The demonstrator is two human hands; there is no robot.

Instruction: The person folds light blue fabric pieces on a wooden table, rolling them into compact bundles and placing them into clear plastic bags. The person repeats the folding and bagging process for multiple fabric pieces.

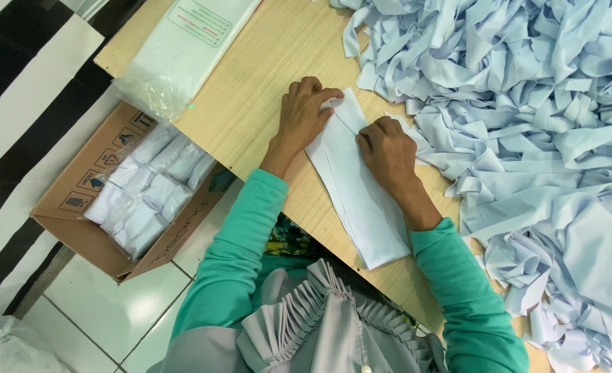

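A long, folded strip of pale blue-white cloth (361,200) lies flat on the light wooden desk (264,90), running from the far middle of the desk toward the near edge, where its end reaches just past the rim. Both hands rest on its far half. The left hand (304,114) sits at the strip's far end, its fingers (323,97) curled and pinching the corner of the cloth against the desk. The right hand (387,148) lies just beside it on the right edge of the strip, fingers bent under and pressed down on the fabric; whether they grip a fold or only press on it cannot be told. The two hands are near each other but apart, with a crease of the cloth between them. Both arms wear teal long sleeves (240,249).

To the right, a big loose heap of pale blue cloth strips (527,103) covers the desk and touches the right hand's side of the folded strip. At the far left of the desk lies a clear plastic bag of white folded material (181,52). Below the desk's left edge, on the white tiled floor (105,311), stands an open brown cardboard box (78,228) filled with small plastic-wrapped white packs (147,186).
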